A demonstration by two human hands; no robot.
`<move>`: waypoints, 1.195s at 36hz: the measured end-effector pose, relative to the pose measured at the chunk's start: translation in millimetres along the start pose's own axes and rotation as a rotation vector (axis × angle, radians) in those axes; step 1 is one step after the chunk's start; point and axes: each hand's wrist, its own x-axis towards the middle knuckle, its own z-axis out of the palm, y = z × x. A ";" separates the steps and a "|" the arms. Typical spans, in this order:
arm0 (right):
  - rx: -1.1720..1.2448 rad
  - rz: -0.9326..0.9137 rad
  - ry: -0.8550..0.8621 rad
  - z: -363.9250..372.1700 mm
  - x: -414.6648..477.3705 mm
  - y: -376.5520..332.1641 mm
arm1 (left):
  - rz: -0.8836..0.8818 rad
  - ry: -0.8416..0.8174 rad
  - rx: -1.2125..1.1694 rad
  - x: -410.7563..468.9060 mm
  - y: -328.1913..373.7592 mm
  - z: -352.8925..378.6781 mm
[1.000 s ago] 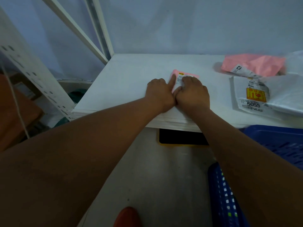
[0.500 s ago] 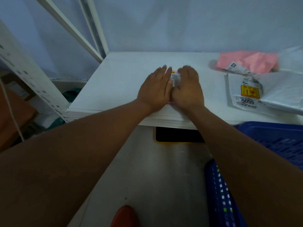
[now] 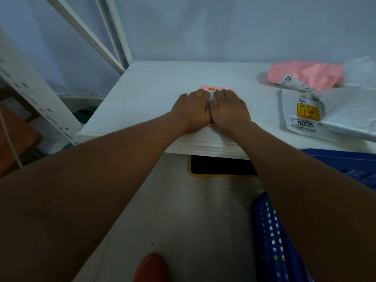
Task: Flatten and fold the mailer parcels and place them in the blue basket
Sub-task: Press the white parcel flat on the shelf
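A small folded pink mailer [image 3: 205, 86] with a printed label lies on the white table [image 3: 152, 94] near its front edge. Both hands cover most of it, so only its far strip shows. My left hand [image 3: 192, 110] and my right hand [image 3: 228, 109] lie side by side, palms down, pressing it flat. The blue basket [image 3: 268, 231] stands on the floor at the lower right, partly hidden by my right forearm. A crumpled pink mailer [image 3: 305, 73] and a white mailer marked 5055 [image 3: 301, 115] lie on the table's right side.
Another white mailer [image 3: 350, 110] overlaps the 5055 one at the far right. A white metal shelf frame [image 3: 30, 94] stands to the left of the table. A black mat with a yellow edge [image 3: 221, 164] lies under the table. A red shoe [image 3: 151, 267] shows at the bottom.
Both hands went from curled fingers pinching the fold to flat palms, and slid forward over the pink mailer, covering more of it.
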 end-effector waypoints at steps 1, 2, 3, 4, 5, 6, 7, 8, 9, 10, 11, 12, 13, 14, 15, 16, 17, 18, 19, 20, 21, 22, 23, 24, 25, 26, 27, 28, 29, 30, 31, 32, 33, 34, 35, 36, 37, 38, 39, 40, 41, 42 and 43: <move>-0.007 -0.012 -0.005 -0.2 2.1 1.7 | -0.018 -0.008 -0.012 1.5 0.7 -1.6; -0.035 -0.043 -0.013 1.1 4.4 3.9 | -0.036 -0.011 -0.040 2.7 1.6 -1.5; -0.076 -0.087 -0.026 3.2 5.5 6.2 | -0.061 -0.006 -0.083 2.6 2.8 -0.7; -0.121 -0.119 -0.033 7.0 7.3 8.5 | -0.073 0.022 -0.120 2.2 3.6 1.8; -0.144 -0.121 -0.041 9.4 7.7 9.9 | -0.072 0.057 -0.133 1.4 5.0 4.0; -0.144 -0.114 -0.047 10.6 7.1 10.5 | -0.065 0.091 -0.128 1.1 5.7 6.7; -0.145 -0.106 -0.038 10.8 5.7 10.3 | -0.060 0.111 -0.116 0.6 5.5 8.9; -0.147 -0.105 -0.028 12.7 4.6 10.3 | -0.056 0.124 -0.101 0.8 4.0 11.2; -0.146 -0.101 -0.004 13.2 2.8 9.2 | -0.054 0.123 -0.087 0.6 2.3 12.7; -0.142 -0.088 0.025 14.4 2.5 8.9 | -0.042 0.125 -0.082 0.7 0.5 14.2; -0.108 -0.056 0.030 15.0 3.3 7.6 | -0.035 0.122 -0.088 0.5 -0.4 14.4; -0.077 -0.028 0.012 15.0 4.7 6.7 | -0.026 0.117 -0.107 0.7 -1.6 15.6; -0.072 -0.014 -0.019 14.7 6.7 7.0 | -0.026 0.084 -0.124 0.3 -2.2 15.9; -0.091 -0.013 -0.050 14.2 9.8 7.4 | -0.021 0.019 -0.122 0.3 -2.5 16.4; -0.122 -0.021 -0.080 11.1 11.8 7.6 | -0.003 -0.058 -0.090 0.7 -2.7 15.2; -0.140 -0.028 -0.100 8.7 14.5 7.5 | 0.028 -0.112 -0.048 1.6 -2.8 12.8; -0.135 -0.024 -0.107 5.6 16.6 7.6 | 0.046 -0.137 -0.023 2.6 -2.6 8.9; -0.126 -0.018 -0.109 3.1 17.7 7.3 | 0.048 -0.131 -0.018 4.8 -2.9 5.1; -0.124 -0.026 -0.100 2.2 17.6 6.6 | 0.041 -0.110 -0.012 7.5 -4.0 2.1; -0.122 -0.034 -0.073 4.0 17.6 6.2 | 0.034 -0.095 0.010 10.6 -5.7 0.4; -0.127 -0.039 -0.042 7.5 17.2 6.1 | 0.020 -0.093 0.020 12.3 -7.0 0.1; -0.133 -0.046 -0.010 10.1 15.1 5.3 | 0.011 -0.094 0.019 12.7 -8.0 1.5; -0.123 -0.044 0.018 12.2 12.7 5.0 | 0.009 -0.094 -0.008 11.5 -8.0 3.1; -0.099 -0.038 0.043 15.1 12.0 5.9 | 0.010 -0.091 -0.045 10.3 -7.3 5.2; -0.067 -0.026 0.052 15.9 12.2 6.4 | 0.009 -0.093 -0.074 9.4 -7.6 7.7; -0.050 -0.017 0.045 19.0 14.1 8.4 | 0.003 -0.098 -0.091 8.4 -7.4 9.7; -0.056 -0.019 0.032 21.0 15.8 10.5 | -0.009 -0.110 -0.092 8.2 -7.9 10.5; -0.064 -0.022 0.012 23.2 18.5 12.3 | -0.017 -0.126 -0.080 8.3 -8.8 10.8; -0.067 -0.019 -0.020 26.1 22.5 14.3 | -0.022 -0.148 -0.063 8.5 -9.8 10.7; -0.062 -0.010 -0.059 25.7 26.1 14.5 | -0.024 -0.170 -0.045 9.1 -10.8 10.3; -0.056 0.005 -0.103 23.3 29.5 14.4 | -0.025 -0.189 -0.034 10.0 -10.6 9.0; -0.057 0.017 -0.146 20.2 34.0 14.2 | -0.031 -0.208 -0.025 11.2 -10.0 6.8; -0.041 0.039 -0.191 17.3 36.7 14.1 | -0.041 -0.230 -0.015 12.4 -9.0 4.4; -0.035 0.053 -0.225 15.8 38.0 15.1 | -0.052 -0.251 0.001 13.0 -7.0 1.6; -0.023 0.056 -0.204 15.5 35.8 15.3 | -0.070 -0.263 0.020 13.6 -4.7 -0.3; -0.020 0.039 -0.135 17.6 32.1 15.8 | -0.097 -0.263 0.029 13.7 -1.5 -2.5; 0.022 0.035 -0.018 18.4 25.6 16.4 | -0.136 -0.258 0.027 13.8 2.0 -4.0; 0.084 0.053 0.110 17.1 19.1 15.2 | -0.179 -0.257 0.024 13.9 6.4 -6.0; 0.119 0.064 0.248 14.8 13.7 13.0 | -0.218 -0.272 0.035 15.5 11.0 -8.5; 0.107 0.052 0.368 11.4 9.5 10.3 | -0.247 -0.308 0.078 17.5 16.8 -12.9; 0.063 0.044 0.449 8.8 5.8 7.1 | -0.277 -0.356 0.142 19.7 22.4 -18.6; 0.000 0.028 0.479 7.4 3.9 5.3 | -0.313 -0.398 0.203 22.0 27.8 -26.1; -0.054 0.026 0.499 5.8 1.9 5.3 | -0.353 -0.423 0.245 24.4 32.0 -33.4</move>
